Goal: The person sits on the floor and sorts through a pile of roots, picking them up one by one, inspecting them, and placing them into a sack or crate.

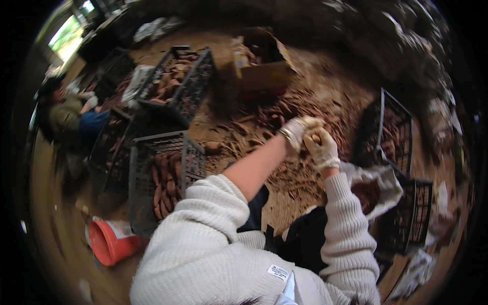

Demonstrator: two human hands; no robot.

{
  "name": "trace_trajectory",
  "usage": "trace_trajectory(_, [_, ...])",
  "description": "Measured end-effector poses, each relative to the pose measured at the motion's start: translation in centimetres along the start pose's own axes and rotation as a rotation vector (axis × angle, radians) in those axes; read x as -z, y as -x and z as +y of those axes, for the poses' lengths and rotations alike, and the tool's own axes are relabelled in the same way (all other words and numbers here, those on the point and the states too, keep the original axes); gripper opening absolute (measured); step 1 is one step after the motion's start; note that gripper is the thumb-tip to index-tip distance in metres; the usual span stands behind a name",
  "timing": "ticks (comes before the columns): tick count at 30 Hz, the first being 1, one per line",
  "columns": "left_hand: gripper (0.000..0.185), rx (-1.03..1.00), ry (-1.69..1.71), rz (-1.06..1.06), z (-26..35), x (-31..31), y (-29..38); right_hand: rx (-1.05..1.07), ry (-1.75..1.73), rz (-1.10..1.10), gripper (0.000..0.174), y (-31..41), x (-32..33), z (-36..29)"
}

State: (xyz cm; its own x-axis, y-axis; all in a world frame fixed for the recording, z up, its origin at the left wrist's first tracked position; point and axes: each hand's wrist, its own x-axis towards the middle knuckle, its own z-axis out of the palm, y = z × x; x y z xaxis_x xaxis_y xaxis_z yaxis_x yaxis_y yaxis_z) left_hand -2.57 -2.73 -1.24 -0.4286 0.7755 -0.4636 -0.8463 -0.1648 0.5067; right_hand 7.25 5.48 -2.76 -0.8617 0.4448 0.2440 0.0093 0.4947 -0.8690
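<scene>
Both hands wear pale work gloves and meet above a loose heap of sweet potatoes (282,108) on the floor. My left hand (299,131) reaches in from the left, its fingers bent against the other hand; what they hold, if anything, is hidden. My right hand (321,146) has its fingers curled around a small tan piece, perhaps of a sweet potato (316,138). Left of the heap, a black plastic crate (185,143) contains larger sweet potatoes in rows. An open white sack (389,187) with reddish-brown contents stands near my right forearm.
Another filled crate (198,82) and an open cardboard box (267,74) stand farther off. An orange-red bucket (114,244) lies tipped at lower left. A gloved co-worker (66,114) sits at far left beside more crates. On the right are further crates (411,152).
</scene>
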Motion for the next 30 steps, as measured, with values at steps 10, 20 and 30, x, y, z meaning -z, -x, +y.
trace_trajectory(10, [0.023,-0.178,-0.431,-0.071,0.4,-0.2,2.1,-0.298,-0.264,-0.178,0.018,-1.1,-1.6,1.7])
trace_trajectory(20, [0.014,-0.506,-0.689,0.157,2.3,2.6,4.9,-0.047,0.099,-0.353,0.010,0.3,-1.7,0.1])
trace_trajectory(30, [0.017,-0.726,-0.706,-0.025,2.0,4.6,3.0,-0.426,-0.807,-0.316,0.025,1.6,0.1,-0.2])
